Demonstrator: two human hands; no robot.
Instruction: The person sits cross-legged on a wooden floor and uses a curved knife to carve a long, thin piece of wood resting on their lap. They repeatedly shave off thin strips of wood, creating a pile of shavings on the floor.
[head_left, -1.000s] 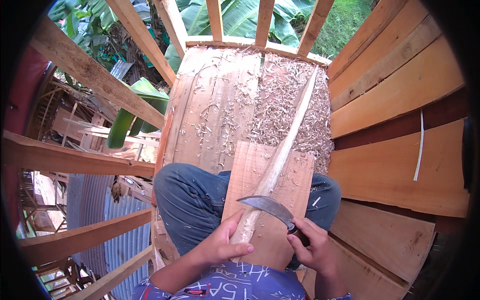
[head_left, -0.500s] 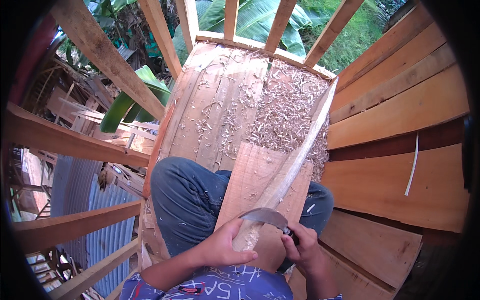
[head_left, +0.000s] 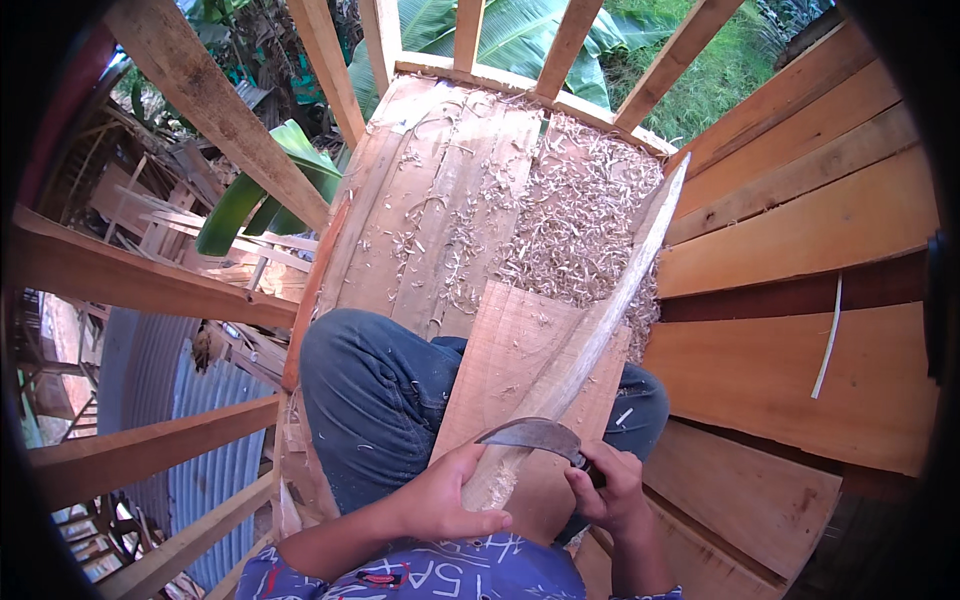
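A long pale wooden pole [head_left: 578, 350] with a pointed far tip slants from my lap toward the far right. My left hand [head_left: 452, 500] grips its near end, the thumb stretched along the underside. My right hand [head_left: 612, 485] is closed round the dark handle of a curved knife [head_left: 535, 434]. That blade lies across the pole just beyond my left hand, its tip close to the left fingers. Under the pole, a flat wooden board [head_left: 490, 340] rests across my legs.
Curled wood shavings [head_left: 570, 230] cover much of the plank floor [head_left: 385, 235] ahead. Plank walling [head_left: 790, 350] stands close on my right. Wooden rails [head_left: 150, 275] and uprights enclose the left and far sides, with banana leaves [head_left: 500, 45] and corrugated sheets [head_left: 215, 430] beyond.
The pole and the knife have shifted only slightly, with the pole's far tip a little to the right. Both hands keep their grips.
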